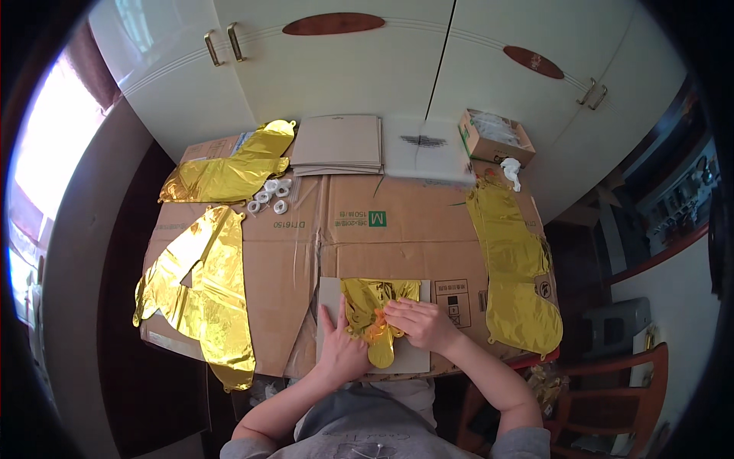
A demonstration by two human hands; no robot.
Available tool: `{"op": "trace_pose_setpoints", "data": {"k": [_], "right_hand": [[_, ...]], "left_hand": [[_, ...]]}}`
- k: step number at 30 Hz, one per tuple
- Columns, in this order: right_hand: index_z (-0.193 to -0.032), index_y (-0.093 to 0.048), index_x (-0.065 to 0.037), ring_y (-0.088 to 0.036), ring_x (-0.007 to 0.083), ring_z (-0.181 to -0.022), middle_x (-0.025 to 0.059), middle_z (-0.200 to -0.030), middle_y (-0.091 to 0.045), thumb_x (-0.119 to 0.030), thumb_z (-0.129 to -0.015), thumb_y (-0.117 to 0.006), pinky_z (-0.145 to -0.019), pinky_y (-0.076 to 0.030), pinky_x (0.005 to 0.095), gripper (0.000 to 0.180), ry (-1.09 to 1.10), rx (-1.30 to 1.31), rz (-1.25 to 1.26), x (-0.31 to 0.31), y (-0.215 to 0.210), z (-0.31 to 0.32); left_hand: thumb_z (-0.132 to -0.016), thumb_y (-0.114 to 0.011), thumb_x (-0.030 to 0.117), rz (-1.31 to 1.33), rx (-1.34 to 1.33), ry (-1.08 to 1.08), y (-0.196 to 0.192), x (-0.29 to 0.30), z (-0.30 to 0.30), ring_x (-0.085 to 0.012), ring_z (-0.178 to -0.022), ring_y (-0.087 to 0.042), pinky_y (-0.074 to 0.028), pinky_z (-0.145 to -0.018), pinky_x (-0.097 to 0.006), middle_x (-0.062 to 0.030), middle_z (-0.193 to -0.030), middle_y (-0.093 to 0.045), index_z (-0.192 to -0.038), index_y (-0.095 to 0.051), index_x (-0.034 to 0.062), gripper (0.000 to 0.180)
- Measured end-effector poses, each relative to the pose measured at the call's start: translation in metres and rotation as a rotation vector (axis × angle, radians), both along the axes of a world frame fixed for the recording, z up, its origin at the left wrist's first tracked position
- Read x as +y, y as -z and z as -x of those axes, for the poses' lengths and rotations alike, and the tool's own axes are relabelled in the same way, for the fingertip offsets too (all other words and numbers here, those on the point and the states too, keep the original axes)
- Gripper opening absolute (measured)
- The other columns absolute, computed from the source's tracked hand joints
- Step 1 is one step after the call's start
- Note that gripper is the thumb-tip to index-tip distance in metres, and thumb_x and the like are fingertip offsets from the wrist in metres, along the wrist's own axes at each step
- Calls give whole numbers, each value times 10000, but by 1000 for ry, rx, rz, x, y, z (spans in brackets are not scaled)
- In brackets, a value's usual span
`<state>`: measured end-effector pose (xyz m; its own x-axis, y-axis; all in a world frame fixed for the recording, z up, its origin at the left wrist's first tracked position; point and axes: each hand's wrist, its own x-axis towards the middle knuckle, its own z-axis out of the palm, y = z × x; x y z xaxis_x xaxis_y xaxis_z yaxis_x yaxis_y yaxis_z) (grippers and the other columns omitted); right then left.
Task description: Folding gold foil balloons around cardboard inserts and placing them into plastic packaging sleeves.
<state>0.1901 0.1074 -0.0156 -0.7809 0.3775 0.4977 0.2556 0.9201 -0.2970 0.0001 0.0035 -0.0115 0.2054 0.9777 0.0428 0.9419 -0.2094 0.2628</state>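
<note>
A folded gold foil balloon (382, 292) lies on a grey cardboard sheet (417, 361) near the table's front edge, in front of me. A rounded flap of it hangs toward me. My left hand (344, 353) rests on the sheet at the foil's left side, two fingers stretched out and apart. From the right, my right hand (420, 323) has its fingers pressed together on the foil's middle. Orange reflections show in the foil between the hands, and the fingertips there are partly hidden.
Flat gold foil balloons lie at the left (218, 283), back left (229, 172) and right (516, 268). White tape rolls (264, 196), stacked grey cardboard sheets (336, 145), a clear plastic packet (428, 149) and a small open box (497, 139) sit toward the back. A wooden chair (612, 402) stands right.
</note>
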Motion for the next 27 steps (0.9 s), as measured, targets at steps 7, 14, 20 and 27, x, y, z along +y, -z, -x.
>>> {"op": "trace_pose_setpoints", "data": {"k": [7, 14, 20, 27], "right_hand": [[-955, -701, -54, -683, 209, -1019, 69, -1045, -709, -96, -812, -613, -922, -549, 343, 173, 17, 12, 6, -2, 2, -1], [-947, -727, -68, -689, 206, -1019, 59, -1020, -727, -42, -739, -656, -922, -555, 339, 222, 29, -15, 6, -3, 2, 0], [-977, -726, -72, -677, 206, -1050, 68, -1067, -716, -140, -740, -720, -941, -542, 351, 247, 1, -63, 17, -3, -3, -4], [-1112, -682, -26, -611, 263, -1167, 136, -1174, -671, -268, -827, -681, -1047, -453, 420, 373, -128, -115, 266, 2, -22, -14]], "left_hand": [[-764, -625, 84, -58, -203, -24, -33, 3, 53, -304, -1110, -608, -458, -985, -442, -137, -1090, -657, -1025, -639, 20, 270], [-942, -527, 278, -218, -52, 219, -41, 64, 43, -301, -1347, -435, -317, -1124, -441, -181, -1405, -496, -1342, -494, -14, 497], [-990, -412, 422, -35, 57, 305, -8, 74, 34, -269, -1442, -290, -201, -1174, -477, -117, -1537, -351, -1486, -332, 50, 625], [-982, -397, 474, 10, 139, 304, -6, 66, 37, -245, -1469, -224, -140, -1189, -489, -79, -1581, -271, -1519, -270, 86, 675]]}}
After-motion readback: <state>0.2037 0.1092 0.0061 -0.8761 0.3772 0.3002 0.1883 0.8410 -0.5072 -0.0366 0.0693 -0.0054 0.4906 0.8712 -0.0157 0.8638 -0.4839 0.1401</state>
